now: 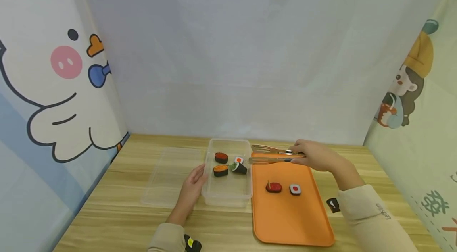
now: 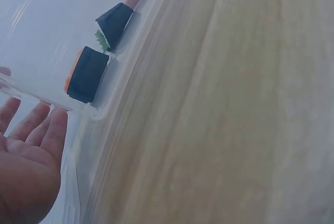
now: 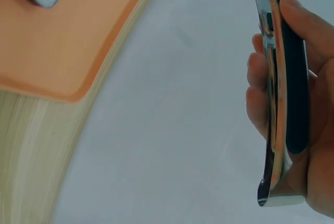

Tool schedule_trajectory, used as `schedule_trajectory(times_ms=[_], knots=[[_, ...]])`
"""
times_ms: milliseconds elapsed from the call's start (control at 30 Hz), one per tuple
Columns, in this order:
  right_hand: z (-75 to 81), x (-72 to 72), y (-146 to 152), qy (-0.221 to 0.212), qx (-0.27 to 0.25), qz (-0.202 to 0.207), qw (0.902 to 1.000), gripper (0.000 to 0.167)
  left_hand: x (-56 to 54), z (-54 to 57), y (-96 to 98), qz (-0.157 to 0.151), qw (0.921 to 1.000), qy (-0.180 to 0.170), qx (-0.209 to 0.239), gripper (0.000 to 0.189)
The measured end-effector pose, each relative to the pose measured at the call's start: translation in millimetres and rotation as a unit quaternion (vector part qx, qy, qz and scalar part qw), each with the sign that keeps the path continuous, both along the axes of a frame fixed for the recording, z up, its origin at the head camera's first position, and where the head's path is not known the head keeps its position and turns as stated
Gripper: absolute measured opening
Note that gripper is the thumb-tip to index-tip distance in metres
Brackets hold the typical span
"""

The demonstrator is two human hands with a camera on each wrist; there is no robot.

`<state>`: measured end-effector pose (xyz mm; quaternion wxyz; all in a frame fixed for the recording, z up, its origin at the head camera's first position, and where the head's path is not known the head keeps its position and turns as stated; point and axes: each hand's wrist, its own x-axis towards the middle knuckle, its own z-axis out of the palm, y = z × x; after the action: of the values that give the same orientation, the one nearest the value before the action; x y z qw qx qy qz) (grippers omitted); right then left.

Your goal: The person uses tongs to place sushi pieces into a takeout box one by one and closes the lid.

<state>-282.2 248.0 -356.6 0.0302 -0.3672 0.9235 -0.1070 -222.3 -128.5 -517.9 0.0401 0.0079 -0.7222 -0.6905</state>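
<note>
My left hand (image 1: pixel 192 184) rests against the left side of a clear plastic box (image 1: pixel 228 188), its fingers (image 2: pixel 52 130) fairly straight at the wall. Inside the box lie a red-topped sushi piece (image 1: pixel 221 157), an orange-topped one (image 1: pixel 220 170), a white roll with a red centre (image 1: pixel 239 160) and a dark cone-shaped hand roll (image 1: pixel 240 168). With my right hand (image 1: pixel 314 154) I grip metal tongs (image 3: pixel 289 83) by their dark handles. Their arms are spread, with nothing visible between them, above the far end of an orange tray (image 1: pixel 289 220). A red-topped sushi (image 1: pixel 274 187) and a white roll (image 1: pixel 295 189) lie there.
A clear flat lid (image 1: pixel 171 176) lies on the wooden table (image 1: pixel 118 212) left of the box. The box and the tray stand side by side, almost touching. A pale curtain (image 1: pixel 232 65) hangs behind the table, with printed cloths at both sides.
</note>
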Motion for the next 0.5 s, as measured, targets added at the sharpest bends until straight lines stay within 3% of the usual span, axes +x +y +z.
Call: schedule_trajectory(times_ms=[300,500], knots=[[-8.6,19.0,39.7,-0.027,-0.003,-0.017,0.9995,0.037,0.5,-1.0,-1.6,0.008,0.9999,-0.006,0.001,0.045],[-23.3,26.3,55.0,-0.044,-0.016,-0.011,0.9988,0.037,-0.2,1.0,-1.4,0.011,0.9999,-0.001,0.005,0.044]])
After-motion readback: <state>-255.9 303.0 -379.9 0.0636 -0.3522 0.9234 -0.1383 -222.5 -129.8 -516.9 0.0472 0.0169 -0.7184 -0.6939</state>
